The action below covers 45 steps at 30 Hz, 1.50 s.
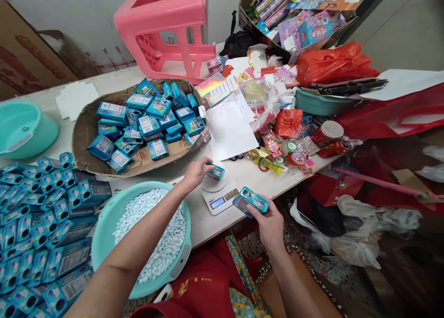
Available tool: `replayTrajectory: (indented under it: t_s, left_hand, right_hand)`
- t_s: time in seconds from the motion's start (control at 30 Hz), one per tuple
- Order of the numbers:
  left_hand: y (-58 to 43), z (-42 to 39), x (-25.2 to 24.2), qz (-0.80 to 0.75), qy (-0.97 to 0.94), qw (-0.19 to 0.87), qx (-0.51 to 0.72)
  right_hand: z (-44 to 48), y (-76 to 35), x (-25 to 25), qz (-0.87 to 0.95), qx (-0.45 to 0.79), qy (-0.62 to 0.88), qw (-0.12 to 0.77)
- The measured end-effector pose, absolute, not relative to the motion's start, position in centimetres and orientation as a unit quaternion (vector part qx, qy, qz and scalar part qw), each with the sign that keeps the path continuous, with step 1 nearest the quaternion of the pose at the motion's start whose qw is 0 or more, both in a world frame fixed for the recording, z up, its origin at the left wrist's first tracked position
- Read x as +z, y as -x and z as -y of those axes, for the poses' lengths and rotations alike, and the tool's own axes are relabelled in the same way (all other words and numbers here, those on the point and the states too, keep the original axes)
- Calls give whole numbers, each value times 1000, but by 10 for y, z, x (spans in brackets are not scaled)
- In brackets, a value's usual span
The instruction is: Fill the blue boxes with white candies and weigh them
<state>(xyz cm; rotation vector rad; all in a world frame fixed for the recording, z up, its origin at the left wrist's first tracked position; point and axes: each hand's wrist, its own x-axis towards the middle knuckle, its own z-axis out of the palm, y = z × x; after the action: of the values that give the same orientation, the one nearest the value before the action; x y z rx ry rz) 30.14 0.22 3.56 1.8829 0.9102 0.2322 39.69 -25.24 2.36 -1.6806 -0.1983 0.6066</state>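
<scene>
At the table's near edge, centre: one digital scale, white, with its small display facing the person.
Left hand: fingers pinched on a small blue tin that sits over the scale's round pan.
Right hand: held off the table edge, just right of the scale, with thumb and fingers clasped round a second blue tin, tilted, printed lid up.
Near left: one teal basin heaped with white tablets; the left forearm crosses above it.
Far left: rows of blue tins, closely stacked.
Behind the scale: cardboard tray holding loose blue boxes; beside it, a white paper sheet.
Back: pink stool, lying tipped on the table.
Right: red plastic bag among mixed wrappers and packets, unsorted.
</scene>
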Motion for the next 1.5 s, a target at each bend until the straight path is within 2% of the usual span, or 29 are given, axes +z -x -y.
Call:
replayTrajectory:
  t_s: [0.17,0.27,0.37,0.5,0.6,0.7,0.83,0.93,1.1,1.23,1.37,1.5]
  left_hand:
    - [-289,-10,34,-411,-552,711,143]
    - [-275,-15,36,-416,-518,735,137]
    - [-267,-15,41,-399,-623,665,101]
    - [-268,-8,46,-379,-797,468,44]
    - [-277,-4,41,-372,-864,340,-15]
    - [-288,0,32,-355,-897,254,-72]
    - [-289,10,34,-351,-905,222,-94]
    - [-258,13,54,-409,-884,222,-51]
    - [-131,17,116,-563,-805,182,52]
    - [-13,32,144,-705,-700,91,64]
    - [62,28,103,-787,-617,-2,-25]
    - [83,9,34,-802,-592,38,-63]
  right_hand:
    - [254,-404,23,82,250,737,622]
    - [254,-407,22,80,244,739,622]
    - [253,-409,21,81,242,742,619]
    - [251,-408,18,85,238,745,617]
    - [248,-407,17,83,241,742,620]
    - [245,-406,18,81,244,745,616]
    - [239,-401,22,91,243,760,595]
    - [223,-395,19,115,234,775,575]
    - [168,-384,-9,209,240,760,567]
    - [135,-373,-31,263,250,763,535]
    - [131,-369,-34,291,258,758,523]
    - [145,-375,-28,297,278,726,554]
